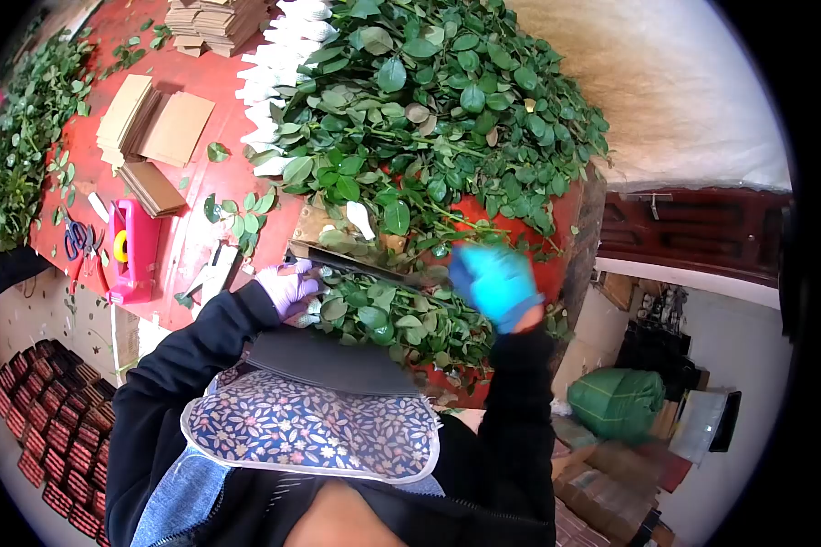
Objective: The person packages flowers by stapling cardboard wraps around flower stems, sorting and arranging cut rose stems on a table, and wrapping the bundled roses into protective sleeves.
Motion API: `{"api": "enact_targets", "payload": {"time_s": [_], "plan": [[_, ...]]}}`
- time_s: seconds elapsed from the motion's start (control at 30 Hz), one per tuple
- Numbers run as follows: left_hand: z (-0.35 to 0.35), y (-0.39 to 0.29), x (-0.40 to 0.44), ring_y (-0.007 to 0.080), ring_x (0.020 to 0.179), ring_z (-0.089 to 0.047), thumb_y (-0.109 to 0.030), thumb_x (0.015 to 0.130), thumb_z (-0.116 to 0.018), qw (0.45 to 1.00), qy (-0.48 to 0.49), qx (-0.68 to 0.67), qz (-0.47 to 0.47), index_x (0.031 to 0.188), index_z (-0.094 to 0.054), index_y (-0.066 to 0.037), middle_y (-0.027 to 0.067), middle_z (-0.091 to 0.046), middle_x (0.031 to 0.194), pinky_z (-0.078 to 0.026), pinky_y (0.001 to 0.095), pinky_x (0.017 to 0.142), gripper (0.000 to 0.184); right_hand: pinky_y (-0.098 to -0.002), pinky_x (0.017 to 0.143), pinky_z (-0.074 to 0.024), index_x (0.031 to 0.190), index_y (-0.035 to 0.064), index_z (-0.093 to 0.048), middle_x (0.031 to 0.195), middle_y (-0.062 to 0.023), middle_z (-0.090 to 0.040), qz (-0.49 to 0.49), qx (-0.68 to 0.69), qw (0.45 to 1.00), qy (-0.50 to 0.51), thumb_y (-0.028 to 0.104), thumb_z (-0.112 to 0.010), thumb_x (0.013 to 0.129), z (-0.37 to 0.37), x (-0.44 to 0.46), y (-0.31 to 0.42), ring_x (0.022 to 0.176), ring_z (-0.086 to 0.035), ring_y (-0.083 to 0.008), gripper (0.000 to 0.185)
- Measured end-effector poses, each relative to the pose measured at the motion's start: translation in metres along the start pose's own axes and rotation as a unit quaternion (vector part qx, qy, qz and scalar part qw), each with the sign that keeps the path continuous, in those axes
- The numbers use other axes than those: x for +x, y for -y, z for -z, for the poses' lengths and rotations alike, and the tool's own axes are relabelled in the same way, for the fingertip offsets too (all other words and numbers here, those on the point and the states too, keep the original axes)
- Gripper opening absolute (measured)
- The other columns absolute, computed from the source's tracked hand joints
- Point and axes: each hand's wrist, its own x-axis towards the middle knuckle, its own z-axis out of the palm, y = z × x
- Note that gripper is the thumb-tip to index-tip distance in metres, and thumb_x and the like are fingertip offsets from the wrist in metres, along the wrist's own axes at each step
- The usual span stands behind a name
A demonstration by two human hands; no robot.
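Note:
My left hand, in a lilac glove, is closed at the left end of a leafy rose bunch, by some white-sleeved buds. What lies within its fingers is hidden. A dark straight edge runs along the far side of this bunch. At the bunch's right end, my right hand, in a bright blue glove, is smeared by motion, so its fingers cannot be made out. Just beyond the edge, a single white-sleeved bud lies among leafy stems.
A large heap of leafy stems with white-sleeved buds covers the back of the red table. Cardboard pieces, a pink tape dispenser, scissors and a stapler-like tool lie to the left.

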Motion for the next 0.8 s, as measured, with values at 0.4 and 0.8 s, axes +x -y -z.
{"api": "enact_targets", "payload": {"time_s": [0.4,0.8], "plan": [[0.018,-0.016,-0.002,0.0292,0.092,-0.059,-0.017,0.072,-0.066,1.000,-0.001,-0.022,0.008,0.092,-0.057,-0.012,0.0097,-0.054,0.114,-0.051,0.0388,0.071,0.023,-0.0480,0.078,-0.0440,0.091,0.0124,-0.062,0.091,-0.0104,-0.063,0.042,-0.131,0.988,-0.067,0.017,-0.062,0.075,-0.054,0.176,-0.032,0.091,-0.059,-0.0302,0.016],[0.017,-0.026,-0.009,0.0272,0.087,-0.058,-0.016,0.076,-0.063,0.995,-0.045,-0.035,-0.076,0.104,-0.059,-0.012,0.0084,-0.053,0.104,-0.051,0.0373,0.071,0.029,-0.0374,0.063,-0.0439,0.098,0.0150,-0.062,0.081,-0.0024,-0.053,0.194,-0.105,0.956,-0.194,0.017,-0.064,0.072,0.096,-0.009,0.110,0.069,-0.055,-0.0200,0.027]]}}
